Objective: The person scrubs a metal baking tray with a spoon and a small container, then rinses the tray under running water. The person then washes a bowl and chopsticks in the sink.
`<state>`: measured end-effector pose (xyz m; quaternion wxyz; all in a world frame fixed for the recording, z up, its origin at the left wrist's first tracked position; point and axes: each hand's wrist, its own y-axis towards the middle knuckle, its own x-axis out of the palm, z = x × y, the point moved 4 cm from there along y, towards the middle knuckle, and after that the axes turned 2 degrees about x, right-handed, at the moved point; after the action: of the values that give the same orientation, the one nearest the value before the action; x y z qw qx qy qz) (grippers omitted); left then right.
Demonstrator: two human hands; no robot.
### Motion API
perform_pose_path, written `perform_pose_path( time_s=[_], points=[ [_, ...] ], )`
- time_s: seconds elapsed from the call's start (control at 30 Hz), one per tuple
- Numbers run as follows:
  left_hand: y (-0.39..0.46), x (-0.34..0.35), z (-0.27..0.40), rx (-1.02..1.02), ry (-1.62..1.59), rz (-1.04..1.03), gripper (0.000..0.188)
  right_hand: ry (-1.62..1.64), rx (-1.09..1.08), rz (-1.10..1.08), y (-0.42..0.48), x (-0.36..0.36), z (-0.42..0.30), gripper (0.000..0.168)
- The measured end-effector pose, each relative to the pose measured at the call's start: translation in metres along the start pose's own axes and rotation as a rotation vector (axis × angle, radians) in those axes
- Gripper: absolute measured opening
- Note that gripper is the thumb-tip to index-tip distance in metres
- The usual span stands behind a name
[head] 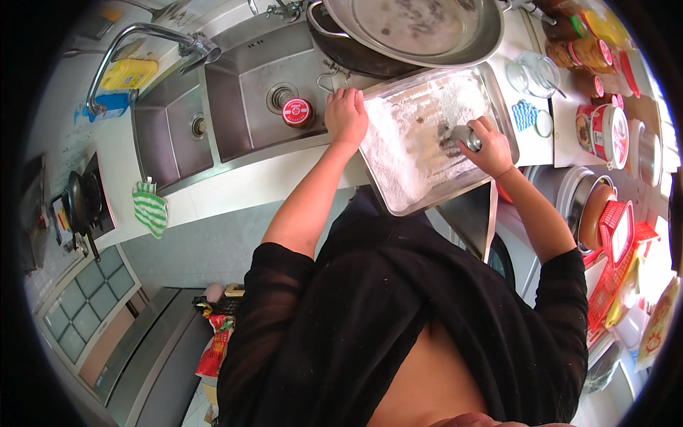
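Note:
A rectangular metal tray [435,125] lies tilted before me, its near edge jutting past the counter front. White powder, perhaps flour, coats much of its bottom. My left hand [347,118] grips the tray's far left corner. In my right hand [492,147] is a small shiny metal vessel [467,137], held low over the right half of the tray. Whether it touches the bottom is hard to tell. Small dark lumps [444,131] lie in the powder just left of the vessel. My right fingers hide part of it.
A wide metal basin [488,40] with cloudy liquid stands behind the tray. Left is a double sink [224,123] holding a red-lidded jar [297,112]. A glass jar [528,74], a blue-striped cloth [524,115] and a white tub [603,133] stand or lie to the right.

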<state>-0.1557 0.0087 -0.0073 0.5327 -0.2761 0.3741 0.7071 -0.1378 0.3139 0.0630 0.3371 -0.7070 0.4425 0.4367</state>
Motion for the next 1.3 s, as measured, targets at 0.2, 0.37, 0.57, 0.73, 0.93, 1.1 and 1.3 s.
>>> perform_pose_path(
  time_s=[0.2, 0.37, 0.57, 0.73, 0.93, 1.1, 1.3],
  points=[
    [-0.001, -0.005, 0.001, 0.014, 0.029, -0.009, 0.021, 0.061, 0.098, 0.277, -0.008, 0.011, -0.001, 0.036],
    [0.006, -0.002, -0.004, 0.084, 0.01, -0.007, 0.023, 0.653, 0.676, 0.264, -0.004, 0.006, 0.041, 0.038],
    [0.006, -0.004, -0.004, 0.085, -0.02, 0.006, 0.021, 0.192, 0.097, 0.15, 0.01, -0.001, 0.009, 0.038],
    [0.004, 0.0, -0.008, 0.076, -0.076, 0.003, 0.02, -0.034, -0.108, 0.002, 0.014, 0.008, -0.024, 0.031],
    [0.002, -0.001, -0.009, 0.06, -0.07, -0.005, 0.019, 0.028, 0.076, 0.253, 0.007, 0.018, -0.021, 0.033],
    [0.009, 0.002, -0.01, 0.085, -0.074, 0.032, 0.018, 0.498, 0.51, 0.27, 0.006, 0.009, 0.04, 0.037],
    [0.008, 0.001, -0.012, 0.068, -0.081, -0.002, 0.018, 0.087, 0.017, 0.09, 0.004, -0.002, 0.015, 0.035]
  ],
)
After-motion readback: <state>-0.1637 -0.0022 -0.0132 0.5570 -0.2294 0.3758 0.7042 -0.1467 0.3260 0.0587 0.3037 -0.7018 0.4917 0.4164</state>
